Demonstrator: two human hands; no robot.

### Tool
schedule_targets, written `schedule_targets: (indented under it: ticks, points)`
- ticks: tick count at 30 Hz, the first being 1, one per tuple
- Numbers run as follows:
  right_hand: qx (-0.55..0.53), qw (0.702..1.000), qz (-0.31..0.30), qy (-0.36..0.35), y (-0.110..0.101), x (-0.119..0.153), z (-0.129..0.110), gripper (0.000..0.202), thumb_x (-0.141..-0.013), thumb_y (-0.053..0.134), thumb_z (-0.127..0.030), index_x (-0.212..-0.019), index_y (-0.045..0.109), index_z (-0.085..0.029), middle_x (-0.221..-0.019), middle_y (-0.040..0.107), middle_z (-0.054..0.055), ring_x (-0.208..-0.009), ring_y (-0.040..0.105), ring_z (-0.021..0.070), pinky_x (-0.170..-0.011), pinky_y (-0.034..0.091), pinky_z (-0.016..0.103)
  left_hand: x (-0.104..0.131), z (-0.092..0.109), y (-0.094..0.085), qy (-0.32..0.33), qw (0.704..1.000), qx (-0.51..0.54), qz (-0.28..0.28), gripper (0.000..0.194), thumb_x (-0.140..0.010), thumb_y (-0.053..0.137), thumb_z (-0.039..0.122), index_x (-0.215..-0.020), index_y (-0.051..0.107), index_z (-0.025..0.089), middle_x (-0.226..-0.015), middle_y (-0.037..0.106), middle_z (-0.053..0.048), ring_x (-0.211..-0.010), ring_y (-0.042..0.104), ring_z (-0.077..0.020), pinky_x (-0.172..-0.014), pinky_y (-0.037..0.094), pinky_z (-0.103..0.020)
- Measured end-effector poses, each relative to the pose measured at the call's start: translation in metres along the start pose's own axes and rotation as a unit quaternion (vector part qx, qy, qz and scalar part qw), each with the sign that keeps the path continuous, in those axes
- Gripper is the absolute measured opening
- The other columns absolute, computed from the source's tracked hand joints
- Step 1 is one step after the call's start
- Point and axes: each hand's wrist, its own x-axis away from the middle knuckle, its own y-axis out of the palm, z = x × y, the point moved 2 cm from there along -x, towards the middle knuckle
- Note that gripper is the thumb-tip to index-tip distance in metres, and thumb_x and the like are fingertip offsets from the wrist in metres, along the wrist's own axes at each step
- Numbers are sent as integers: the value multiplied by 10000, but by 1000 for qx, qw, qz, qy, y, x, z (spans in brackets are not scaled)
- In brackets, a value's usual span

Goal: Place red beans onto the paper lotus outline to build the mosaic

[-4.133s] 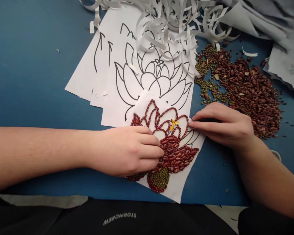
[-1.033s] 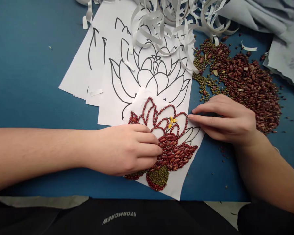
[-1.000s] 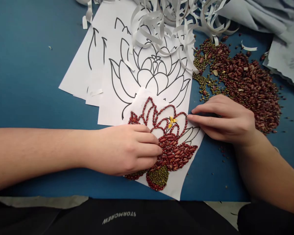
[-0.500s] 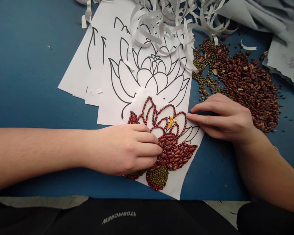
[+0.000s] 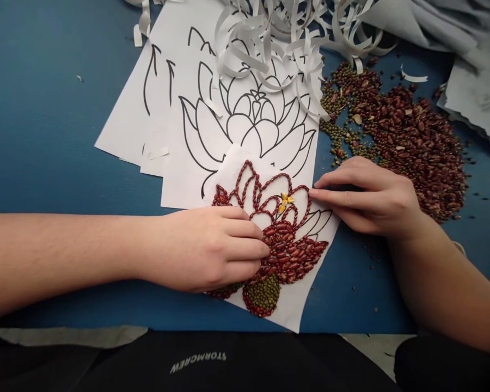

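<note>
A white sheet (image 5: 289,316) bears a lotus picture made of glued-looking red beans (image 5: 298,256). Green mung beans (image 5: 265,294) fill a rounded shape at its bottom, and a few yellow seeds (image 5: 285,201) mark its middle. My left hand (image 5: 216,247) rests over the left part of the picture, its fingers curled down onto the red beans. Whatever may be between those fingertips is hidden. At the sheet's right edge is my right hand (image 5: 371,198), fingers stretched out, the index fingertip touching near a bean-outlined petal. Its thumb is mostly hidden.
Printed lotus sheets (image 5: 175,185) lie stacked behind the bean picture. Curled paper strips (image 5: 265,49) heap on top of them. Loose red and green beans (image 5: 420,152) spread at the right, near crumpled grey cloth or paper (image 5: 433,24). The blue table (image 5: 44,136) ends close to a dark garment.
Almost nothing differs. The sheets sit very slightly further left in view, and both hands keep their places and poses.
</note>
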Motion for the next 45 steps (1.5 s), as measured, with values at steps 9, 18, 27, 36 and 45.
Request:
schedule_targets:
  ticks: [9,18,27,36,45]
  points:
    - [15,1000,14,10,-3,-2,0,352,-925,670,-128,-1187,756,-348,-1043,756,49,-846,696,224,-738,546,434,0,1,-1,1,1000,-4,1,268,-1046,504,167,-1007,767,197,-1201,769,-66,-1089,690,-219,-919,531,-374]
    - [50,999,-7,-8,-1,1,-4,374,-908,694,-153,-1242,708,-320,-1082,753,47,-813,659,216,-743,524,434,1,1,0,-1,1000,-5,-7,233,-1031,538,178,-1001,765,222,-1212,765,-69,-1101,684,-222,-939,527,-377]
    - [117,992,12,-51,1,-5,-21,340,-844,732,-105,-1178,696,-156,-1002,747,114,-782,617,208,-719,511,425,1,0,0,1,1000,-1,1,264,-1045,505,172,-1005,765,198,-1198,769,-68,-1081,692,-223,-928,523,-382]
    - [184,981,7,-63,0,-8,-31,291,-854,750,-158,-1142,708,-169,-977,779,101,-733,650,214,-751,514,455,0,1,0,2,1000,-2,-2,279,-1051,488,180,-1006,762,197,-1213,772,-60,-1066,698,-225,-930,522,-382]
    - [128,991,43,-19,-2,-5,-20,305,-829,730,-116,-1115,729,-220,-951,768,74,-749,648,214,-722,509,433,1,1,0,-4,1000,-1,-4,238,-1033,531,183,-990,762,224,-1213,770,-65,-1086,692,-221,-942,529,-373]
